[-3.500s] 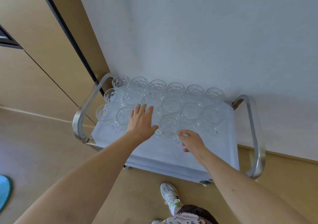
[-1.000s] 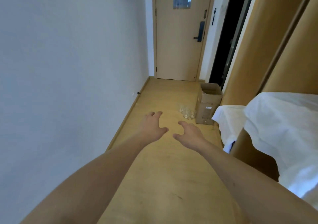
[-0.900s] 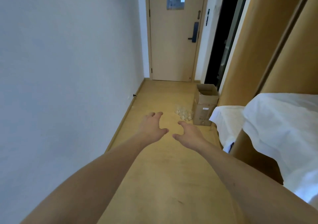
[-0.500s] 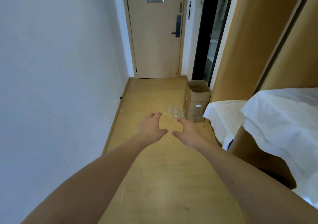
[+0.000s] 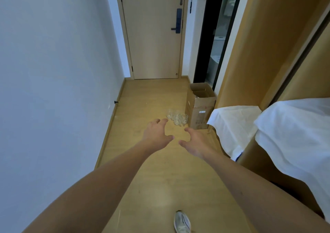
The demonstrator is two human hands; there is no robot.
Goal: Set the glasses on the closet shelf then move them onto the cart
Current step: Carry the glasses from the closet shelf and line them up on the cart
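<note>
Several clear stemmed glasses [image 5: 177, 118] stand in a small cluster on the wooden floor, down the corridor and just left of a cardboard box [image 5: 200, 105]. My left hand [image 5: 157, 136] and my right hand [image 5: 193, 142] reach forward side by side, empty, fingers loosely spread. Both are well short of the glasses. The cart is out of view. Two closet shelves draped in white cloth [image 5: 234, 125] jut out on the right.
A white wall [image 5: 53, 89] runs along the left, the wooden closet front [image 5: 267, 45] along the right. A closed door [image 5: 153, 30] ends the corridor, with a dark doorway [image 5: 210, 36] beside it. My shoe [image 5: 182, 222] shows at the bottom.
I turned away from the cart full of glasses and now face down the corridor. Over the last second the glasses on the floor and the box have come nearer. Both hands stay empty.
</note>
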